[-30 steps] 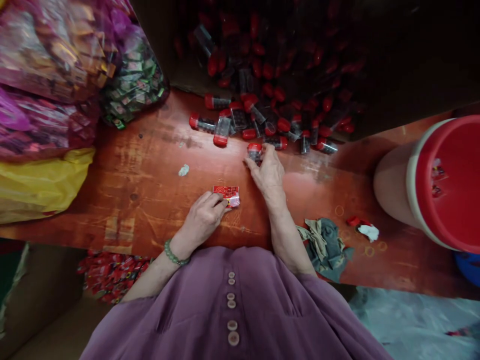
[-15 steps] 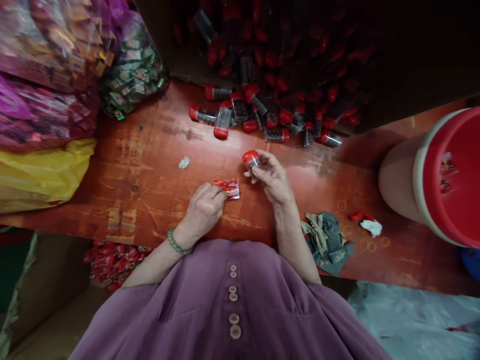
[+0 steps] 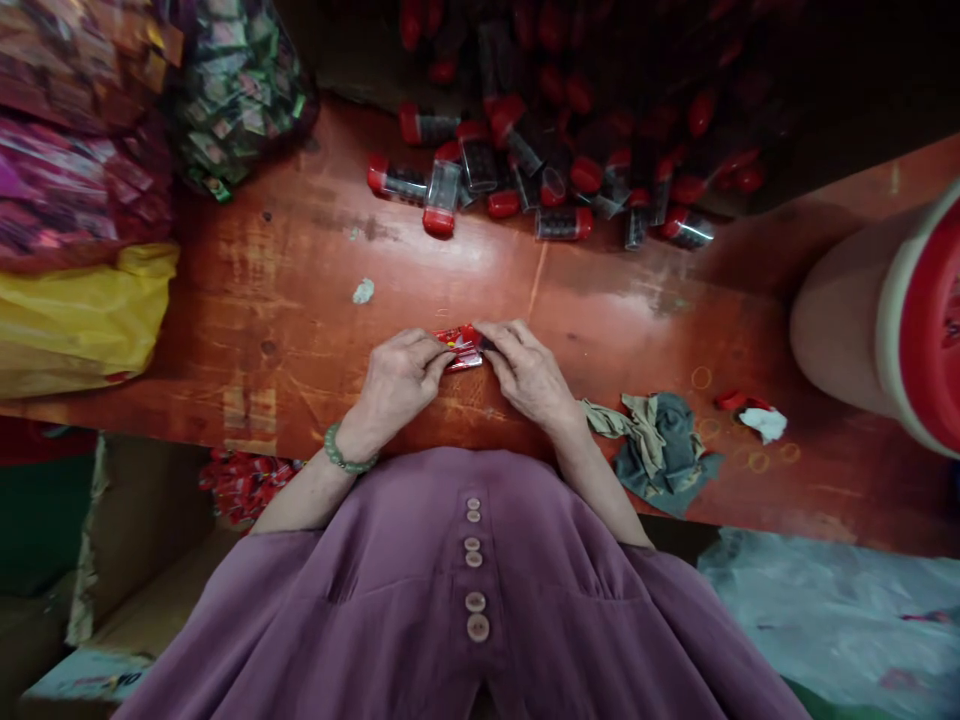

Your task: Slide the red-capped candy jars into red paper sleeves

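A small red printed plastic packet point(image 3: 466, 356) sits between my two hands, just above the wooden table. My left hand point(image 3: 401, 375), with a green bead bracelet on the wrist, pinches its left side between thumb and fingers. At the packet's right end, my right hand point(image 3: 525, 372) curls its fingers round a small clear tube with dark contents, mostly covered by the fingers. Some red shows at the packet's upper edge; whether it is the tube's cap or packet print, I cannot tell. How far the tube lies inside the packet is also hidden.
Several red-capped tubes point(image 3: 442, 195) spill from a dark box at the back. Filled bags point(image 3: 240, 95) and a yellow bag point(image 3: 82, 320) stand left. Rightward lie a grey-green cloth point(image 3: 660, 450), rubber bands point(image 3: 701, 378) and a red-lidded bucket point(image 3: 847, 310). Red packets point(image 3: 247, 485) fill a box below.
My right hand has brought the red-capped tube down and left to the packet. My left hand has raised the packet slightly. The camera view has shifted.
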`<state>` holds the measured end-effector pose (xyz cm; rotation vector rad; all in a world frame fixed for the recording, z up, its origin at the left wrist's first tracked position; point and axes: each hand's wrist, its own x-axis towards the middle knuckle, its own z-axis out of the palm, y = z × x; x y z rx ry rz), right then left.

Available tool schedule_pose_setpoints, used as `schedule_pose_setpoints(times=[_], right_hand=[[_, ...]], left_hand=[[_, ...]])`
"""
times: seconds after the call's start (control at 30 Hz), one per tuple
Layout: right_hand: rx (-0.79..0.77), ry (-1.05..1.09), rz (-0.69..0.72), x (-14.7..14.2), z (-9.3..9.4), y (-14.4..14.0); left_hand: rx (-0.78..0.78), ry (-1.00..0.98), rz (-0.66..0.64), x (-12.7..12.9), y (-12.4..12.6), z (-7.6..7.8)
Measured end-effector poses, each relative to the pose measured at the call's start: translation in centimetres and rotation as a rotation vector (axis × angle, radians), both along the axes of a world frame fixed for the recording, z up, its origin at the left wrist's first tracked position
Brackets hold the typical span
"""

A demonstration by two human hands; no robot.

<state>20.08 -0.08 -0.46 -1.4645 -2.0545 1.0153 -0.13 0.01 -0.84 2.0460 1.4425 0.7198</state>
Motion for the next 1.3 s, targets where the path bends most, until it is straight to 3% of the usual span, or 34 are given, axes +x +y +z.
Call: schedule_pose_setpoints(times=[0.1, 0.17, 0.33, 0.43, 0.57, 0.7, 0.87, 1.03, 1.3], right_hand=[[0.002, 0.039, -0.041, 0.2, -0.1, 0.1], [-0.045, 0.206, -0.098, 0.9, -0.1, 0.1], [-0.405, 0.821, -0.26, 2.4, 1.2, -0.1], [-0.6, 0.973, -0.259, 2.5, 2.2, -0.6], [-0.761, 0.945, -0.191, 1.9, 3.1, -1.1], [-0.794, 0.943, -0.169, 2.0, 3.1, -1.1], [-0.903, 0.812, -0.129, 2.4, 2.3, -0.5], [-1.061, 0.838, -0.127, 2.4, 1.1, -0.1], [-1.056, 0.777, -0.175, 2.2, 1.5, 0.1]], left_hand=[[0.029, -0.16, 0.07, -0.3, 0.0, 0.6], [0.054, -0.225, 0.086, -0.6, 0.1, 1.1], [0.256, -0.245, 0.023, -1.0, 0.0, 1.2], [0.417, -0.233, -0.044, -0.8, -0.3, 0.8], [0.477, -0.161, -0.091, -0.6, -0.7, 0.5], [0.501, -0.119, -0.148, -0.7, -0.9, 0.5], [0.507, -0.135, -0.194, -0.9, -1.1, 0.4], [0.509, -0.087, -0.232, -0.8, -1.7, -0.2], [0.382, -0.091, -0.218, -0.6, -2.2, -1.2]])
